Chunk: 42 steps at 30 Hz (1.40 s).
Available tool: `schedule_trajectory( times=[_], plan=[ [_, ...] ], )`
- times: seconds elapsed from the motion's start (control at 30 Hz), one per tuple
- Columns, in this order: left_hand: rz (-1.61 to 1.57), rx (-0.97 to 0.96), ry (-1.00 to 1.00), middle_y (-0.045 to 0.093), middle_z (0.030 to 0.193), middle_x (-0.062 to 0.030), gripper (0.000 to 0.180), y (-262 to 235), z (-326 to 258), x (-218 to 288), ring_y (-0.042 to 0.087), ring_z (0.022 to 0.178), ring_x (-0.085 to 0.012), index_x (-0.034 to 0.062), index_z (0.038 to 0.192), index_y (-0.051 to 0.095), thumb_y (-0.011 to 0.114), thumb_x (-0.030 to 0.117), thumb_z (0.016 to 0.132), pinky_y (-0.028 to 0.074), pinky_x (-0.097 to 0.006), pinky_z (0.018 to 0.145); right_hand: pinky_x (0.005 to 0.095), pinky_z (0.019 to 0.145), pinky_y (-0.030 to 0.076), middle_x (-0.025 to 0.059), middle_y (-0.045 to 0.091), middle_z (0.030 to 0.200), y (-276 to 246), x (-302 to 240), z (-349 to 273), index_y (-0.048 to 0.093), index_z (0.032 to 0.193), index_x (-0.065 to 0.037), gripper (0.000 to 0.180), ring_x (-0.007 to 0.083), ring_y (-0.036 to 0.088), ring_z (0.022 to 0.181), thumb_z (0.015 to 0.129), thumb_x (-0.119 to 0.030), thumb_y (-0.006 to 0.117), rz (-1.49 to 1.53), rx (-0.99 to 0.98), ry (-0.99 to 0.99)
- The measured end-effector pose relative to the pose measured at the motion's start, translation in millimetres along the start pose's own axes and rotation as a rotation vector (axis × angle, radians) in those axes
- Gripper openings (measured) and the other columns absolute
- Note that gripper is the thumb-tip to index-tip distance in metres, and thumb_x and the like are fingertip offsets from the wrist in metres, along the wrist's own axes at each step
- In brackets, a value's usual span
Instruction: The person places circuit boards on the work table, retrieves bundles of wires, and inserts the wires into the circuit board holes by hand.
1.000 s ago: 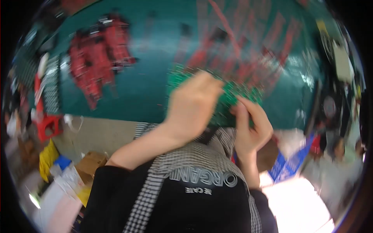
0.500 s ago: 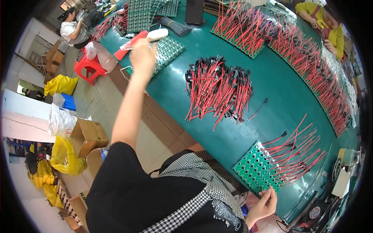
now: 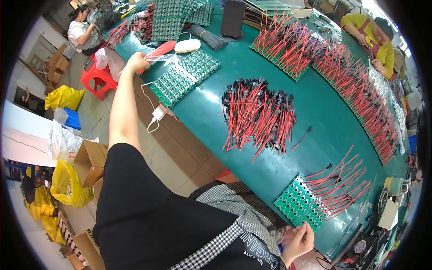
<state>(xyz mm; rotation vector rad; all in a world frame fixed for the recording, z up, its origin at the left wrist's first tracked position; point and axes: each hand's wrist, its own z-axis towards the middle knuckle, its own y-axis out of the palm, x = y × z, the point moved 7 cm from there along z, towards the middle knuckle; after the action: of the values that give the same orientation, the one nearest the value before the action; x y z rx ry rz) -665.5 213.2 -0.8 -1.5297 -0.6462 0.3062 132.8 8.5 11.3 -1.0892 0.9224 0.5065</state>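
Observation:
My left arm reaches far out to the left, where my left hand (image 3: 136,63) is closed on the near end of a bundle of red wires (image 3: 163,48) in clear plastic. Beside that bundle lie a panel of small circuit boards (image 3: 186,72) and a rounded white device (image 3: 187,46) with a cord. At the near right table edge, my right hand (image 3: 301,243) pinches the corner of a green circuit board panel (image 3: 294,200). Red wires (image 3: 342,189) with black connectors spread from this panel's right side. A heap of red wires with black connectors (image 3: 258,117) lies mid-table.
Wired panels (image 3: 351,99) line the far right side, and a co-worker in yellow (image 3: 382,49) sits behind them. A phone (image 3: 232,19) stands at the back. A white plug (image 3: 158,113) hangs at the left edge, near a red stool (image 3: 99,78).
My left hand has moved left from over the circuit panel to the near end of the red wire bundle. The right hand stays at the green panel's corner. The whole view has shifted slightly.

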Motion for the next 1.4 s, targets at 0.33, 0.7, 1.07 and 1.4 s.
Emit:
schedule_trajectory(
  times=[0.33, 0.7, 1.07, 1.4],
  plan=[
    [-0.481, 0.052, 0.022, 0.062, 0.074, -0.0027, 0.031, -62, -93, -39, 0.057, 0.061, -0.009, -0.0032, 0.096, 0.066, 0.073, 0.008, 0.069, 0.045, -0.024, 0.055, 0.0194, 0.054, 0.047, 0.0074, 0.06, 0.079, 15, -15, -3, 0.063, 0.096, 0.008, 0.013, 0.0093, 0.056, 0.062, 0.088, 0.005, 0.054, 0.063, -0.098, -0.088],
    [-0.251, 0.276, 0.566, 0.066, 0.078, -0.0106, 0.027, -133, -297, 145, 0.064, 0.072, -0.0135, -0.002, 0.096, 0.065, 0.064, 0.003, 0.07, 0.048, -0.027, 0.068, 0.0524, 0.105, 0.026, 0.018, 0.045, 0.136, 96, -200, -23, 0.046, 0.13, -0.002, 0.077, 0.0352, 0.041, 0.127, 0.064, -0.026, 0.078, -0.203, -0.386, -1.001],
    [-0.683, -0.652, 1.051, 0.045, 0.138, -0.012, 0.087, -53, -362, 313, 0.052, 0.119, -0.0246, 0.0029, 0.138, 0.037, 0.079, 0.027, 0.066, 0.041, -0.036, 0.095, 0.0358, 0.063, 0.05, 0.0105, 0.063, 0.081, 101, -115, -9, 0.059, 0.099, 0.0, 0.035, 0.0262, 0.062, 0.071, 0.066, -0.008, 0.069, 0.033, -0.606, -0.303],
    [-1.597, -1.215, 0.439, 0.058, 0.115, -0.0181, 0.021, 100, -477, 383, 0.057, 0.104, -0.0237, 0.0014, 0.093, 0.058, 0.065, 0.01, 0.076, 0.042, -0.037, 0.096, 0.0356, 0.073, 0.051, 0.018, 0.065, 0.09, 66, -98, -33, 0.058, 0.098, 0.001, 0.037, 0.0291, 0.066, 0.084, 0.076, -0.025, 0.071, 0.157, -0.668, -0.128]
  ],
)
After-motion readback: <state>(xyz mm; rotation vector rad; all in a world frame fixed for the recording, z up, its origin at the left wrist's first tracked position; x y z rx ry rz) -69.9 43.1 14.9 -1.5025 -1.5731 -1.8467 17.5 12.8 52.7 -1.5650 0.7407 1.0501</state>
